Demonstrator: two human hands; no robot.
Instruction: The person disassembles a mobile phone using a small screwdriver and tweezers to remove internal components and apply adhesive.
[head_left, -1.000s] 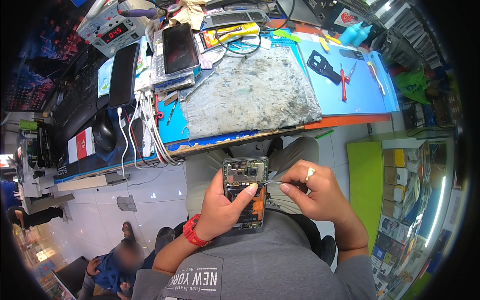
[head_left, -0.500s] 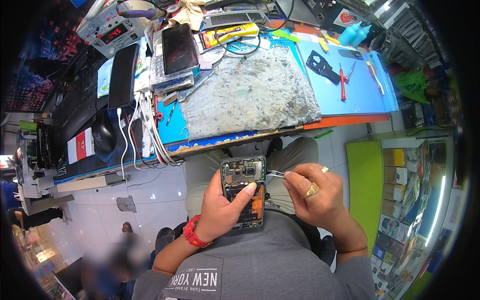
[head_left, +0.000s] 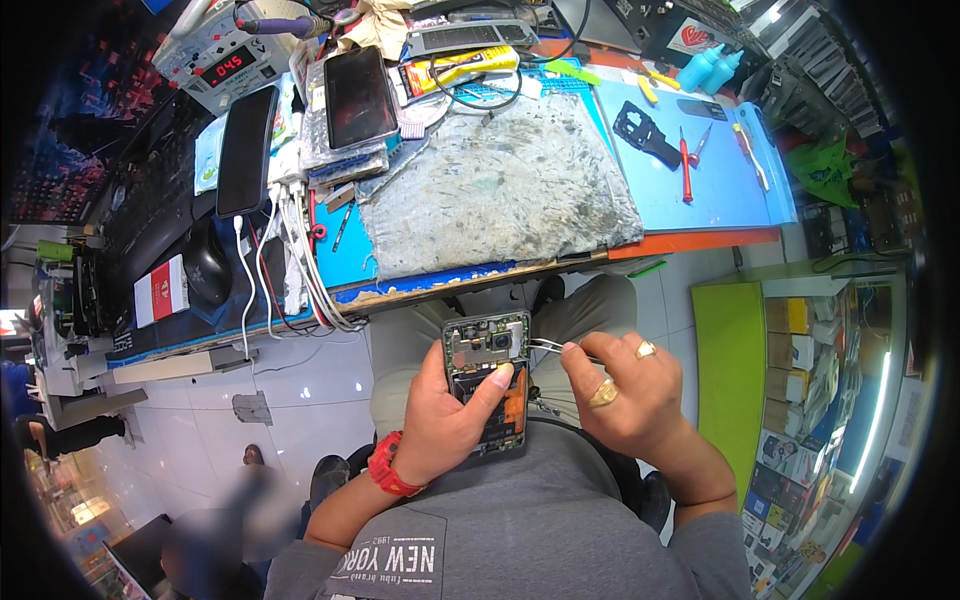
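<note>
An opened smartphone lies over my lap, its back off, with the circuit board and camera at the top and a black battery and an orange part lower down. My left hand is closed round its left side, the thumb lying across the middle. Pinched in my right hand is a pair of metal tweezers, whose tips are by the phone's upper right edge. Whether the tips touch the phone I cannot tell.
Ahead is a workbench with a stained grey cloth. A black phone frame and a red screwdriver lie on a blue mat at its right. Two dark phones, white cables and a mouse occupy the left. A glass display case stands right.
My right hand has turned slightly and shifted a little, with the tweezers still at the phone's upper right edge. My left hand and the phone stay nearly still.
</note>
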